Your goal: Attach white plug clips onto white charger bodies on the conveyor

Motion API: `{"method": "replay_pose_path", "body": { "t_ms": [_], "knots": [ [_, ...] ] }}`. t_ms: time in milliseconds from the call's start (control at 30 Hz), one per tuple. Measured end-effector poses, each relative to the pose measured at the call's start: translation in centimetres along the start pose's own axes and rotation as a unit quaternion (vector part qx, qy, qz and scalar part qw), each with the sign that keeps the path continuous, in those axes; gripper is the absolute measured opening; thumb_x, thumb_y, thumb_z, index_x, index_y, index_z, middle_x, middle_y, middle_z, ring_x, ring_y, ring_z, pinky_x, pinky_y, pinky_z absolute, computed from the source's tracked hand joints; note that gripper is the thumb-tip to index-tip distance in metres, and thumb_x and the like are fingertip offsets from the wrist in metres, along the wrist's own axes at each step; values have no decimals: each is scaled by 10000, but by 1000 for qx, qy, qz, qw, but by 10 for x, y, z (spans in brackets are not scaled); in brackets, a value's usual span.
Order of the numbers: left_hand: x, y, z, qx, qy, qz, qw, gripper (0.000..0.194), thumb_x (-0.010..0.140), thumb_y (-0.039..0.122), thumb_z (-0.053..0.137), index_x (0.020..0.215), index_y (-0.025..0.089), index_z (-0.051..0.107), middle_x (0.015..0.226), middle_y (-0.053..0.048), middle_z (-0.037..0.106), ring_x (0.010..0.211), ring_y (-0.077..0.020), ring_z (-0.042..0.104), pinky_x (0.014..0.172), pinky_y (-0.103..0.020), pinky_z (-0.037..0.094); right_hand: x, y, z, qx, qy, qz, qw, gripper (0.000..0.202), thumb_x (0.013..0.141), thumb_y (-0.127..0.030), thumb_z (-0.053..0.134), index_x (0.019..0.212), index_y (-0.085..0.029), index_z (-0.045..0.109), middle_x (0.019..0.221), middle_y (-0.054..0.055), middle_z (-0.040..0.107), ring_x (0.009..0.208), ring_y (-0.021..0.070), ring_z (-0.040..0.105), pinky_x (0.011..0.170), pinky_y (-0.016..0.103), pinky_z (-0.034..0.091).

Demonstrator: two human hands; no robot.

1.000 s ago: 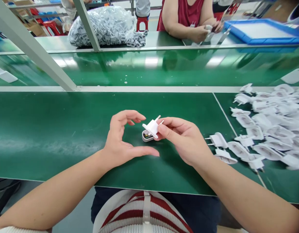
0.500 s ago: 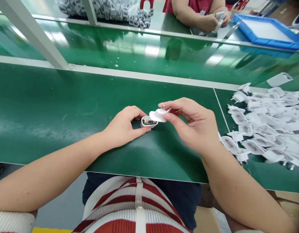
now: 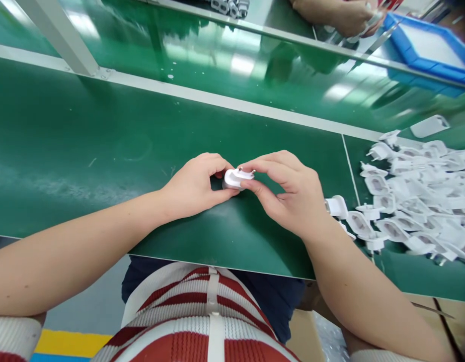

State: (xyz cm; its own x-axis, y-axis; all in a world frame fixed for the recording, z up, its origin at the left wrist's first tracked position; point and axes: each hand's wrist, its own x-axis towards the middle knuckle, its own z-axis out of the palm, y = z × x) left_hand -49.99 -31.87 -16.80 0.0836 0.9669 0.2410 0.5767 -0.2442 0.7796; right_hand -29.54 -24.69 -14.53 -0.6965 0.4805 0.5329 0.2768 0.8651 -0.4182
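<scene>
The pronged cap that stood apart a moment ago now sits on the white plug housing (image 3: 234,179), pinched between left hand (image 3: 197,186) and right hand (image 3: 289,193) at mid-bench, so the joining looks done.

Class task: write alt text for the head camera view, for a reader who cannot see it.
Two bare hands, left hand and right hand, together hold a small white plug over a green table. A pile of white plug parts lies to the right.

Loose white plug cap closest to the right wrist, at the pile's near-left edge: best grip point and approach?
Judging by its pose, take the plug cap by its flat sides, from above. It lies apart from the pile, with bare green mat to its left. Its pins cannot be made out.
</scene>
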Motion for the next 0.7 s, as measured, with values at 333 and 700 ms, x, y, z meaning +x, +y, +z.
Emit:
{"method": "replay_pose_path", "body": {
  "t_ms": [333,700],
  "knots": [
    [1,-1,0,5,0,-13,1000,209,809,365,788,912,199,714,870,-22,688,807,-196,603,746,-326,455,1,1,2,-12,-6,13,1000,144,968,-221,610,1049,-271,717,1005,49,765,948,257,677,861,423,532],
    [2,0,-1,-10,-1,-27,1000,246,790,399,798,874,188,704,842,-25,669,784,-193,598,701,-312,447,2,7,5,-35,-11,35,999,115,970,-318,611,999,-282,716,975,38,750,997,286,668,997,502,525]
  ]
}}
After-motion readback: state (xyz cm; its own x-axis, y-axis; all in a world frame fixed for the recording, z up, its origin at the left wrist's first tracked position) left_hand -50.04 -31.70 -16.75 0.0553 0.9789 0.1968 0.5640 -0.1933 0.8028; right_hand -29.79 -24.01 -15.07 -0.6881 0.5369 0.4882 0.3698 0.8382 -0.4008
